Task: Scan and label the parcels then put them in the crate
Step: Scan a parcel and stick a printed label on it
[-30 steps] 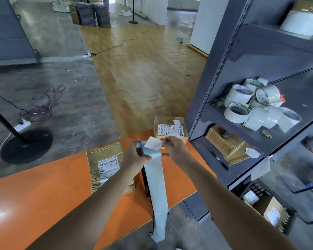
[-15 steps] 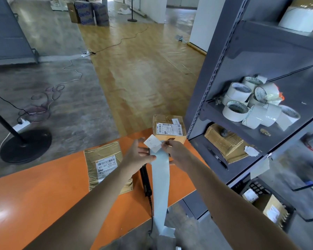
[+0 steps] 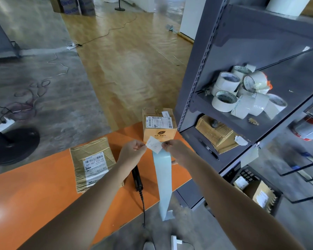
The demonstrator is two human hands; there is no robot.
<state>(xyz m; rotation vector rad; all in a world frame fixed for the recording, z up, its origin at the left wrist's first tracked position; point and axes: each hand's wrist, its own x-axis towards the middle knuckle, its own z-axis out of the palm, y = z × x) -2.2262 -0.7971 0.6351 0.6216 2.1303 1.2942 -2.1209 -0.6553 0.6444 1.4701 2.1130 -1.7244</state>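
- A small white label is pinched at its left edge by the left hand and at its right edge by the right hand, just below the centre of the frame. Its handwriting is too blurred to be read.
- A pale-blue backing strip is seen hanging from under the label, down past the near edge of the table.
- The lower left of the frame is filled by a glossy orange table.
- A flat parcel wrapped in brown tape is laid on the table left of the hands, its barcode sticker facing up.
- A cardboard box parcel is stood at the table's far corner, just above the hands.
- A black scanner is laid between the flat parcel and the strip, its cable trailing off the near edge.
- The right side is taken up by a grey metal shelf unit; white tape rolls are heaped on its middle shelf.
- A black crate holding labelled parcels is placed on the floor at lower right.
- Wooden flooring is seen at upper centre, grey concrete at left, where a black round stand base is set.
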